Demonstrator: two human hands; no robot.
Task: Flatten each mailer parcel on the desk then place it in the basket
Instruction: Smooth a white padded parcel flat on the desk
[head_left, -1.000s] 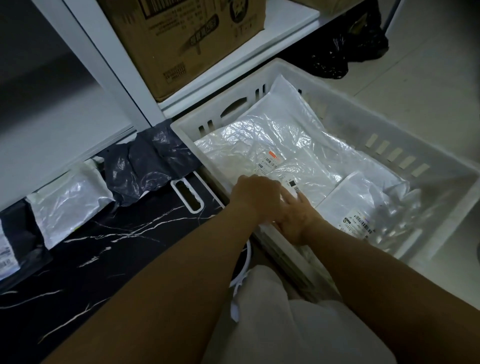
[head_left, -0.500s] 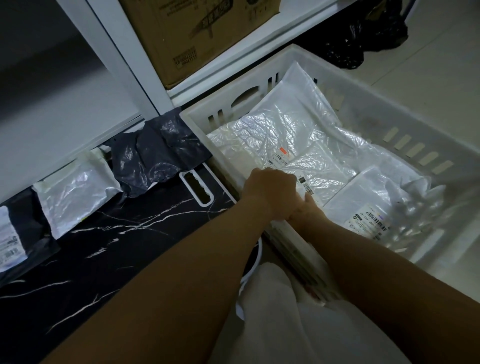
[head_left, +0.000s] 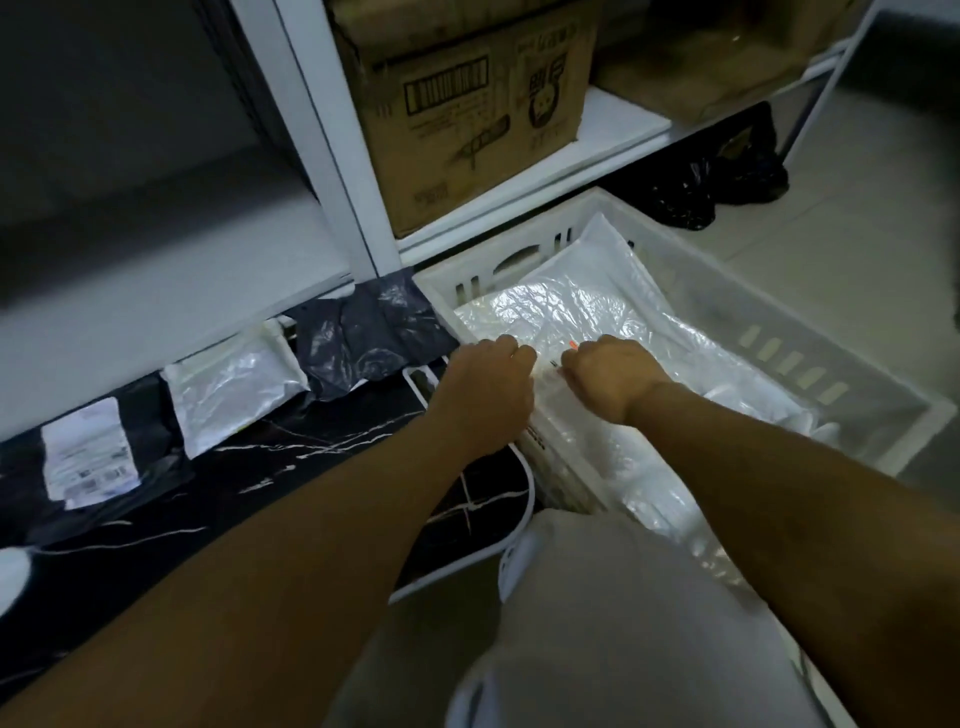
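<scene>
Both hands are over the white basket. The left hand and right hand have curled fingers pinching a clear mailer parcel.

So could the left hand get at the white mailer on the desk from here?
Probably yes: the left hand holds nothing I can make out, and only bare desk lies between it and the white mailer.
</scene>
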